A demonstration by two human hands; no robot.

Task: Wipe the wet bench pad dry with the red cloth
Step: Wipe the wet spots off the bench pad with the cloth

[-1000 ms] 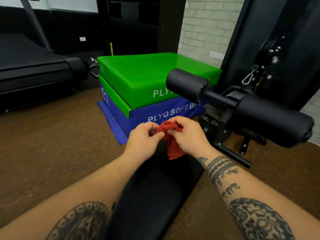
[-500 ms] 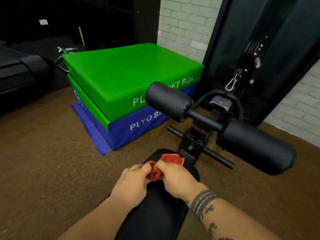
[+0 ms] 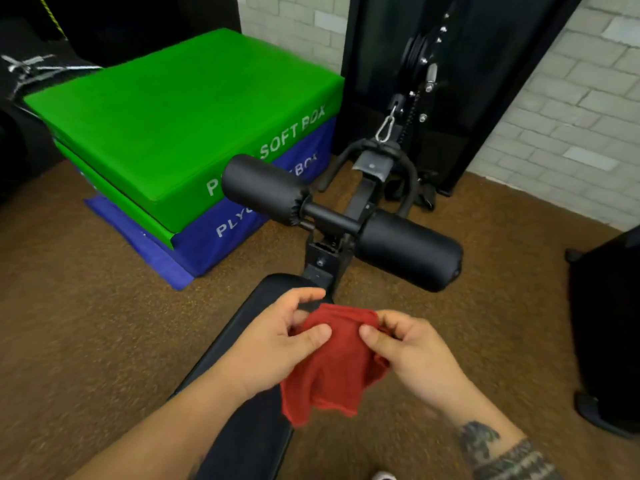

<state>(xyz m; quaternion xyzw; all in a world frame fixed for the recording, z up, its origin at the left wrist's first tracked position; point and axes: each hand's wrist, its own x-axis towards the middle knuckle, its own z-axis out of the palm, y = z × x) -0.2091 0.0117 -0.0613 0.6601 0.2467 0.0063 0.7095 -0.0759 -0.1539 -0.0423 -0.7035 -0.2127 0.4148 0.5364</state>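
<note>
The red cloth (image 3: 334,365) hangs spread between both hands, just above the black bench pad (image 3: 242,323). My left hand (image 3: 277,337) pinches its upper left edge between thumb and fingers. My right hand (image 3: 412,351) pinches the upper right edge the same way. The cloth's lower part droops loosely over the pad's right side. The pad runs from the bottom centre up toward the bench's black frame, and my arms hide much of it. Any wetness on the pad cannot be made out.
Two black foam leg rollers (image 3: 408,251) stick out from the bench frame just beyond the pad. A green and blue stack of soft plyo boxes (image 3: 180,133) sits to the left. A cable machine (image 3: 415,81) stands behind, a dark object (image 3: 609,327) at the right, brown carpet all round.
The view has tilted down and closer to the bench. The cloth, bunched between my hands before, is now opened out and hanging wider.
</note>
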